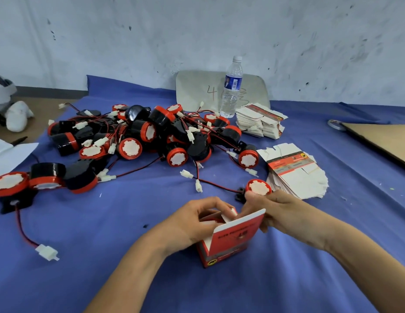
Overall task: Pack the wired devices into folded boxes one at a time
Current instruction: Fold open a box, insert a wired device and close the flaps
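Observation:
A small red and white folded box [228, 241] stands open on the blue cloth near me. My left hand [197, 220] grips its left side, fingers curled over the top flaps. My right hand [274, 211] pinches the raised lid flap at its upper right edge. Just beyond my right hand lies one red and black wired device [258, 187] with a white face and a red-black wire running left to a white plug [198, 185]. A big tangled pile of the same devices [151, 134] sits farther back. What is inside the box is hidden by my fingers.
Two stacks of flat unfolded boxes lie at right, a near stack of boxes [296, 175] and a far stack of boxes [260, 120]. A water bottle [232, 86] stands at the back by a grey board. Cardboard sheet [384, 141] at far right. Loose devices [45, 177] and a trailing plug [46, 252] at left.

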The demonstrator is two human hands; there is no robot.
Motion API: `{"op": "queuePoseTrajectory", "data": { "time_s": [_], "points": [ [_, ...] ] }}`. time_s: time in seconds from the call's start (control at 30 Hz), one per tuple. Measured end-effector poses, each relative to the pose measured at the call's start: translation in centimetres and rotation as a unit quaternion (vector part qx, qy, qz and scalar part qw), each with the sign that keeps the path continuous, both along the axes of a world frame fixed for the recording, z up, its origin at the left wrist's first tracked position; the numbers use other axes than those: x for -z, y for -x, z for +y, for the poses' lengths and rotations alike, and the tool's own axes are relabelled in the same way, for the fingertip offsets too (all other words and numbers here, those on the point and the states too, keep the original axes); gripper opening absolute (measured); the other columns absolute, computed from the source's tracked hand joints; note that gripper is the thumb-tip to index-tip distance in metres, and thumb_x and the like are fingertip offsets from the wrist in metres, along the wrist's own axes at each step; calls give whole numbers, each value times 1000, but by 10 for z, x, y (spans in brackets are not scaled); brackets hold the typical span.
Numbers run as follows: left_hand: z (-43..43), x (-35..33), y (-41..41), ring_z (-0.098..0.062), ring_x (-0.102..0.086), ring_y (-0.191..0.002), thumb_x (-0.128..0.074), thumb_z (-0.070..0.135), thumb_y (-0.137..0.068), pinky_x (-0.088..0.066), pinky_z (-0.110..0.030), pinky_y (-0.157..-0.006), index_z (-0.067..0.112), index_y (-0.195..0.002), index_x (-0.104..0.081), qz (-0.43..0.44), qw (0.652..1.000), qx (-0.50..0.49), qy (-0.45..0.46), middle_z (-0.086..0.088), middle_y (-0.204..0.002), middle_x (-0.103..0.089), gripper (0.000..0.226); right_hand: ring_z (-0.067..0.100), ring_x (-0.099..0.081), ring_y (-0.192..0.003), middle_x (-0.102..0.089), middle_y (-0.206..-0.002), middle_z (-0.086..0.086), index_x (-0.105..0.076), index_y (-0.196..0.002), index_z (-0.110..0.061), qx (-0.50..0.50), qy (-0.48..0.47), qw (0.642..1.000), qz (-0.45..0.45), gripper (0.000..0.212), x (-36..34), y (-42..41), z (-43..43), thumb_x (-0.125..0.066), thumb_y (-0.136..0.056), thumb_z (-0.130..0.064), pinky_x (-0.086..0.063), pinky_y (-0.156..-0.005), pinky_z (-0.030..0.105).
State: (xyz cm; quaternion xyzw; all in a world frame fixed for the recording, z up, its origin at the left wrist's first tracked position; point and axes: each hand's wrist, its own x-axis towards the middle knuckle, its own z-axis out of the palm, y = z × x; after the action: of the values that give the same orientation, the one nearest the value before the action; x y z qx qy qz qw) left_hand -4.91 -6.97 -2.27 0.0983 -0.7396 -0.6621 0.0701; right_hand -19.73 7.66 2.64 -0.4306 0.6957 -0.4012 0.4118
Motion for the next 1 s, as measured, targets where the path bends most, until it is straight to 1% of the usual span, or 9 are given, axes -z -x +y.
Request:
{"op": "queuePoseTrajectory", "data": {
  "time_s": [0.1, 0.17, 0.27, 0.37, 0.5, 0.6, 0.7, 0.83, 1.0],
  "points": [
    [-3, 3, 0, 2, -60, -112, -75, 14, -84, -49, -15, -87, 34, -85, -70, -15, 1000, 4, 6, 24, -118, -63, 21, 9, -58, -76, -70, -87, -8, -74, -86, -23, 6, -19, 999, 35, 69, 0, -2, 10, -36, -77, -80, -48, -69, 22],
    [-3, 4, 1, 2, -60, -113, -73, 14, -86, -50, -19, -92, 33, -80, -67, -19, 1000, 0, 18, 24, -120, -63, 22, 10, -63, -87, -70, -91, -10, -72, -89, -27, -4, -21, 1000, 10, 71, -2, -4, 16, -33, -77, -85, -54, -67, 28],
    [4, 5, 3, -1, -63, -106, -66, 12, -91, -51, -19, -88, 23, -83, -59, -8, 999, -9, 41, 16, -120, -65, 16, 11, -66, -98, -73, -98, -1, -72, -95, -12, -24, -12, 999, -43, 62, -9, -8, 19, -54, -82, -70, -59, -62, 38],
    [16, 6, 7, -10, -66, -89, -63, 6, -91, -54, -23, -75, 9, -90, -54, 13, 997, -47, 54, -1, -110, -66, 10, 11, -68, -88, -71, -92, 4, -67, -98, -2, 83, 6, 993, -85, 63, -12, -17, 11, -68, -67, -57, -60, -64, 41],
    [29, 11, 15, -24, -59, -87, -61, 5, -90, -52, -35, -76, 12, -87, -55, 29, 976, -191, 105, -12, -101, -56, 10, 11, -65, -83, -61, -104, 3, -59, -114, -20, 257, 78, 962, -46, 45, -8, -30, -9, -73, -76, -40, -61, -64, 39],
    [36, 15, 21, -3, -50, -76, -57, 1, -88, -42, -13, -65, 18, -82, -53, 49, 940, -309, 135, -1, -98, -47, 19, 15, -62, -102, -59, -118, -6, -56, -123, -32, 321, 117, 939, -24, 49, -1, -38, -23, -74, -78, -37, -55, -88, 45],
    [35, 16, 23, 5, -50, -77, -55, 0, -88, -40, -6, -62, 22, -84, -52, 53, 912, -393, 109, 4, -101, -41, 23, 12, -58, -113, -60, -125, -4, -56, -130, -27, 307, 125, 939, -88, 50, 5, -52, -38, -71, -83, -35, -49, -100, 45],
    [24, 18, 21, 8, -52, -68, -58, 6, -90, -45, -10, -55, 17, -87, -54, 77, 885, -457, 37, 4, -102, -37, 12, 8, -63, -107, -66, -119, -5, -65, -123, -27, 227, 109, 968, -24, 41, 9, -70, -55, -73, -82, -30, -53, -91, 30],
    [23, 16, 22, 10, -54, -67, -61, 6, -88, -46, -10, -50, 15, -91, -55, 100, 872, -479, -6, 7, -104, -35, 11, 14, -64, -76, -71, -81, -3, -68, -113, -31, 202, 121, 963, 129, 28, 19, -76, -61, -67, -85, -30, -56, -75, 39]
  ]
}}
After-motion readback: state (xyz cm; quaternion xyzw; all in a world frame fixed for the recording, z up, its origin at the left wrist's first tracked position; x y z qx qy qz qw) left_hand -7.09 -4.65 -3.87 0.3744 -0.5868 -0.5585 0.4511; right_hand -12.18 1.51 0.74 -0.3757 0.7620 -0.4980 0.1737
